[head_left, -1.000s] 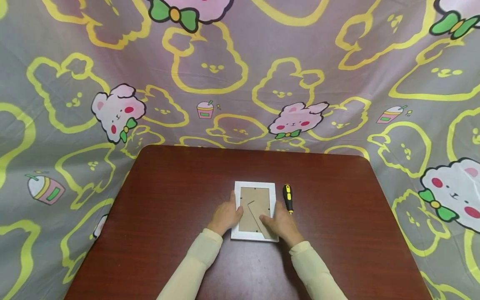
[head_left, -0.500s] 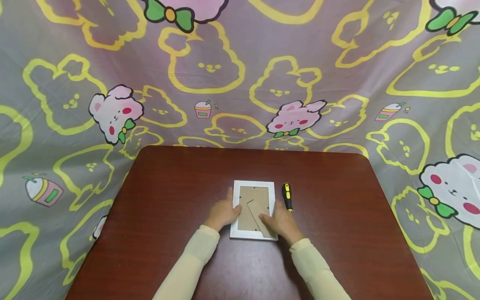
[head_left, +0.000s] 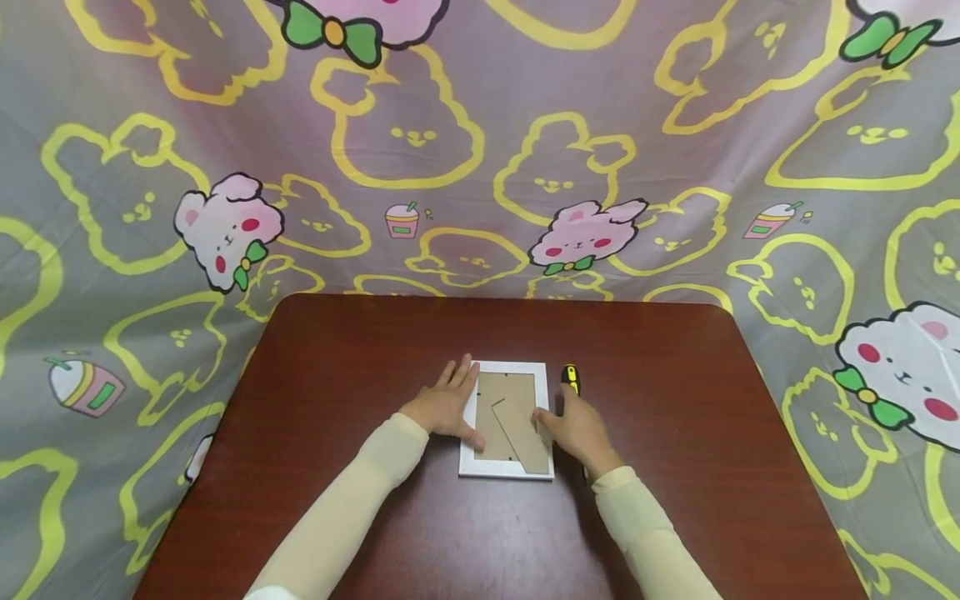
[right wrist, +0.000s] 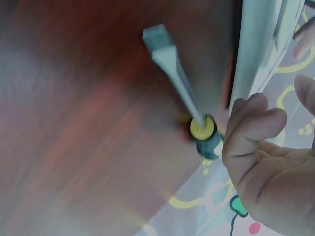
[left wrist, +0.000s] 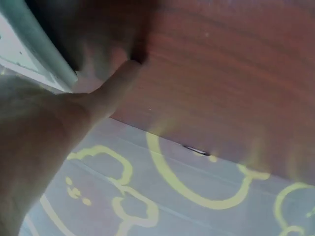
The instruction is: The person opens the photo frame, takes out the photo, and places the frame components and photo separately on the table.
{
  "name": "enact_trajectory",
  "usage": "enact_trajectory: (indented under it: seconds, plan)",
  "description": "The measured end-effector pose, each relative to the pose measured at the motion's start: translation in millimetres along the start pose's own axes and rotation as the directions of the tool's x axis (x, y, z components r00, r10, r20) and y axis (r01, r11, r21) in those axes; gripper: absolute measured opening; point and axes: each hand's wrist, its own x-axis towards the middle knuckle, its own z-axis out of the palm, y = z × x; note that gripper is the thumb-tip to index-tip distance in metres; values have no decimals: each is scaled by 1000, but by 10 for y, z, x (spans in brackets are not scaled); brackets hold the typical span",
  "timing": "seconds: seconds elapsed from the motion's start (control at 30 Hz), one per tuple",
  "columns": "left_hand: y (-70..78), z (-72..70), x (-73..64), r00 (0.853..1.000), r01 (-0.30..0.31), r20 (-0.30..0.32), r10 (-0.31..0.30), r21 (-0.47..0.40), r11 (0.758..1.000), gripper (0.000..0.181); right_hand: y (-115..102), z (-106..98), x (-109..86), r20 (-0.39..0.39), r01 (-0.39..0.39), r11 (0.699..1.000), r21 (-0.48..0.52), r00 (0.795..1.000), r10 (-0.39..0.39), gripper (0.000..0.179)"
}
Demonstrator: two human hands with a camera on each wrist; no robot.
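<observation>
A white picture frame (head_left: 511, 468) lies back side up on the table, its brown backing board (head_left: 491, 433) and slanted stand leg (head_left: 532, 450) showing. My left hand (head_left: 444, 408) is at its left edge with fingers spread, the thumb over the border. Beside the right edge is my right hand (head_left: 579, 429), fingers loosely bent and thumb apart. Partly behind that hand lies a black and yellow screwdriver (head_left: 571, 377). In the right wrist view the screwdriver's flat metal blade (right wrist: 179, 78) points away from the curled fingers (right wrist: 251, 130), which do not visibly grip it.
The dark red-brown wooden table (head_left: 337, 358) extends on all sides of the frame. A grey curtain (head_left: 480, 150) with yellow cartoon outlines hangs along its back and sides.
My left hand has spread its fingers and loosened from the frame's left edge. My right hand has shifted right, off the stand leg, and now partly covers the screwdriver.
</observation>
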Motion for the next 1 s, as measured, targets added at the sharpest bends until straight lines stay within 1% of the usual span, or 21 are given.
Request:
enact_trajectory:
  seconds: [0.03, 0.17, 0.33, 0.47, 0.53, 0.63, 0.7, 0.8, 0.9, 1.0]
  plan:
    - [2, -9, -3, 1000, 3, 19, -3, 11, 1000, 150, 7, -17, 21, -10, -5, 1000, -8, 1000, 5, 76]
    - [6, -26, -27, 998, 10, 56, -12, 36, 999, 151, 54, -87, 97, -37, -23, 999, -42, 999, 22, 72]
    - [2, -1, -32, 998, 4, 60, -8, 71, 997, 152, 134, -171, 170, -51, -29, 998, -63, 998, 25, 69]
    - [19, 9, -9, 998, -1, 56, -4, 104, 995, 153, 190, -252, 248, -71, -43, 995, -95, 997, 36, 63]
    - [35, -1, 12, 998, -3, 58, -3, 118, 993, 153, 216, -289, 303, -76, -53, 992, -116, 996, 44, 63]
    - [57, -26, 45, 998, 1, 66, -10, 149, 989, 153, 255, -321, 399, -53, -55, 989, -136, 997, 48, 66]
    - [80, -47, 39, 997, 8, 73, -20, 159, 987, 152, 267, -309, 459, -25, -58, 987, -147, 998, 55, 69]
    - [103, -59, 14, 996, 24, 82, -39, 175, 984, 151, 266, -250, 529, 8, -63, 985, -162, 998, 65, 69]
    - [120, -57, -15, 994, 33, 94, -50, 176, 984, 149, 261, -179, 572, 20, -68, 982, -174, 997, 73, 66]
    - [117, -43, -24, 993, 41, 105, -59, 171, 984, 149, 270, -128, 594, 17, -74, 984, -163, 997, 78, 61]
